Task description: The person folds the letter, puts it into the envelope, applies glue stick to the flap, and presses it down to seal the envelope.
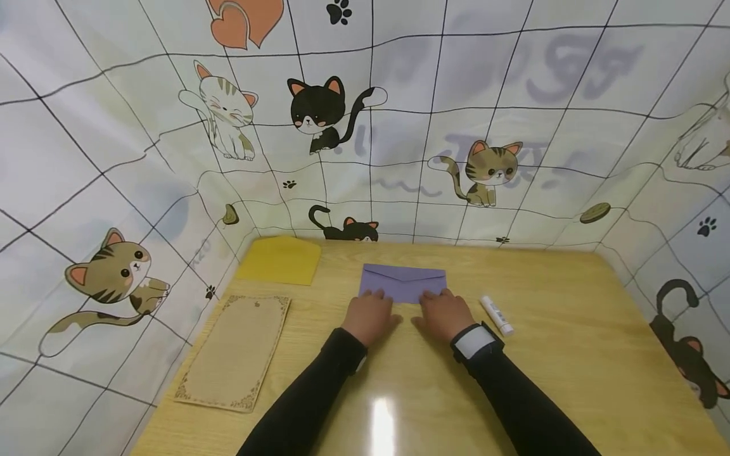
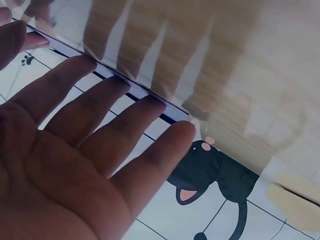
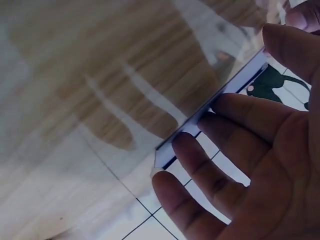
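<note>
A purple envelope (image 1: 405,289) lies on the table, its flap line along the far side. My left hand (image 1: 372,316) rests its fingertips on the envelope's near left part, and my right hand (image 1: 447,315) touches the near right part. Both thumbs point inward, just short of the near edge. In the left wrist view, the left hand (image 2: 75,145) has its fingers extended and spread against the thin lavender edge of the envelope (image 2: 176,112). Seen from the right wrist, the right hand (image 3: 255,145) has slightly bent, relaxed fingers along that same envelope (image 3: 162,158).
A white glue stick (image 1: 497,315) lies right of my right hand. At the left are a yellow envelope (image 1: 281,260) and a beige sheet with an ornate border (image 1: 234,353). Cat-printed cloth (image 1: 399,139) rises behind the wooden table (image 1: 570,354).
</note>
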Available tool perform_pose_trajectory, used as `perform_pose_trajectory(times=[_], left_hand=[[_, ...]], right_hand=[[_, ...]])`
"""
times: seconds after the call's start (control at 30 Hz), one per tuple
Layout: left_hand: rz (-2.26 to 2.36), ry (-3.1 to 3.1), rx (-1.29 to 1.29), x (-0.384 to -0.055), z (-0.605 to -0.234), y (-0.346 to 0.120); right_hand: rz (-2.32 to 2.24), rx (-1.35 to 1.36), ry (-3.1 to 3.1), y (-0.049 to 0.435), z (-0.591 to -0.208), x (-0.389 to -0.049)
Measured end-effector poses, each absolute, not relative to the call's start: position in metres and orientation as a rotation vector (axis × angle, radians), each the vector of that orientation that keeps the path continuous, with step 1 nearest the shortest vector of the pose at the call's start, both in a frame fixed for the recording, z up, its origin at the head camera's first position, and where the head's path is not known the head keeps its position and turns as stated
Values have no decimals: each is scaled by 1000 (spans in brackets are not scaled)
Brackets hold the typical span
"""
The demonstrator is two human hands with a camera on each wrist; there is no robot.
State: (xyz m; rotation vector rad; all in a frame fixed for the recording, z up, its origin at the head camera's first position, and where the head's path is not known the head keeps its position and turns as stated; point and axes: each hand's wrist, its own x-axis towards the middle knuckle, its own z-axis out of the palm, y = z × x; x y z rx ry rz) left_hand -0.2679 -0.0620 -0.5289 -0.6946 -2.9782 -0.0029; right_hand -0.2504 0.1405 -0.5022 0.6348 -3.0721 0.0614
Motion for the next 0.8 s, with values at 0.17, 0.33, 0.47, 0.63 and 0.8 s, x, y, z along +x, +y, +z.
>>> perform_pose_trajectory(times=[0.17, 0.33, 0.47, 0.63, 0.8], left_hand=[[46, -2993, -693, -270, -523, -63], [60, -2975, -693, -268, -516, -59], [46, -2904, -747, -277, -521, -40], [-38, -2917, -673, -287, -513, -46], [-264, -2921, -351, -270, -482, -140]], right_hand=[[69, 674, -3062, 140, -499, -252], [140, 694, -3031, 140, -496, -248], [468, 595, -3041, 146, -494, -227], [1125, 622, -2996, 147, -491, -199], [1323, 872, -3048, 142, -493, -196]])
